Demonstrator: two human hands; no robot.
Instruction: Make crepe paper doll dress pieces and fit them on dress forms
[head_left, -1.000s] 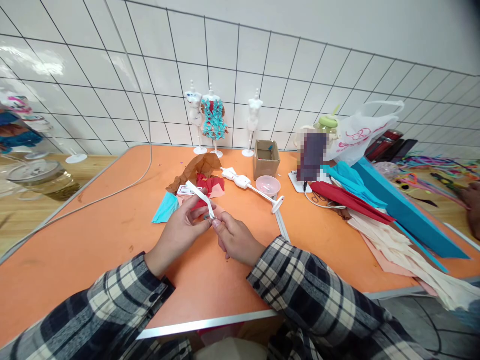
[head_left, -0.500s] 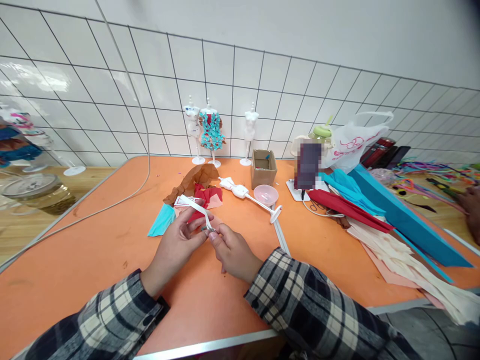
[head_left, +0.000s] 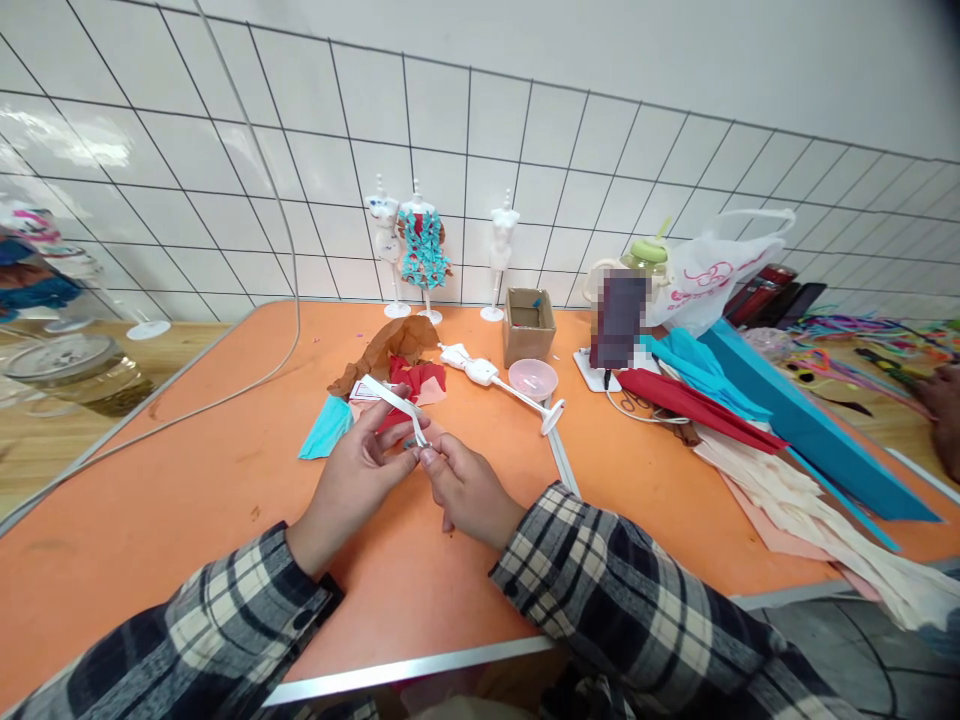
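Note:
My left hand [head_left: 358, 478] and my right hand [head_left: 466, 490] meet over the orange table [head_left: 187, 470], both pinching the near end of a narrow white strip [head_left: 395, 403]. The strip slants up and away to the left from my fingertips. Just behind my hands lie red paper pieces [head_left: 415, 379], a crumpled brown paper [head_left: 385, 349] and a teal paper piece [head_left: 325, 427]. A white doll mannequin [head_left: 480, 370] lies on its side to the right of them.
Three small mannequins [head_left: 424, 250] stand by the tiled wall, one in a teal dress. A cardboard box [head_left: 529, 325], a pink bowl [head_left: 533, 378], a phone on a stand [head_left: 618, 322], paper sheets [head_left: 750, 420] and a plastic bag [head_left: 712, 270] fill the right side. Another person's hand [head_left: 946, 420] is at the far right.
My hands have kept their pinch on the white strip, shifting only slightly. The view has tilted a little.

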